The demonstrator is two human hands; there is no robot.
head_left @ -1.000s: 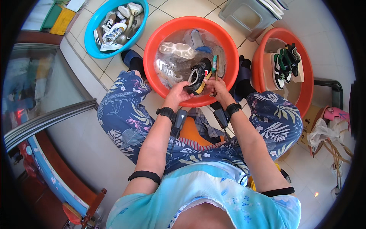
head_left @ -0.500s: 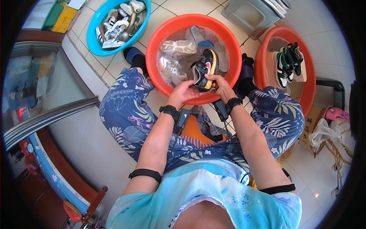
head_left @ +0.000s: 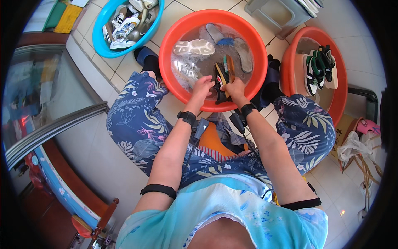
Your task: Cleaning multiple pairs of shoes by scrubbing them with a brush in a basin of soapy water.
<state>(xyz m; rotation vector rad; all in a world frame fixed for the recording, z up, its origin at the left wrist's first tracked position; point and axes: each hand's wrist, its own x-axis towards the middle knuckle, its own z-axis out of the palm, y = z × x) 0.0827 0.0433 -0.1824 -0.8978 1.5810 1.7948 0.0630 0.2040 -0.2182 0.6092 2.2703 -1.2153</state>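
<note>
Just inside the near rim of the red basin (head_left: 164, 81), my left hand (head_left: 202, 88) and my right hand (head_left: 234, 90) are closed on a black shoe (head_left: 218, 76). Its yellow sole edge shows as a narrow strip between them. A scrub brush (head_left: 230, 66) with a wooden back and green bristles stands right at my right fingers; whether they grip it too, I cannot tell. Cloudy, foamy water holds a pale shoe (head_left: 194, 47) lying sole up, a whitish shoe (head_left: 186, 71) at the left, and grey insoles (head_left: 244, 54), one with a blue patch.
A blue basin (head_left: 98, 39) full of shoes stands at the far left. To the right, another red basin (head_left: 340, 83) holds green, black and white shoes (head_left: 317, 68). Beyond is a grey stool (head_left: 277, 17). A plastic bag (head_left: 352, 143) sits at the right, and a glass-fronted cabinet (head_left: 49, 91) at the left.
The black shoe has turned from showing its side to standing edge-on, lower in the basin. The brush beside it has come into sight. My right hand has moved slightly down over the shoe.
</note>
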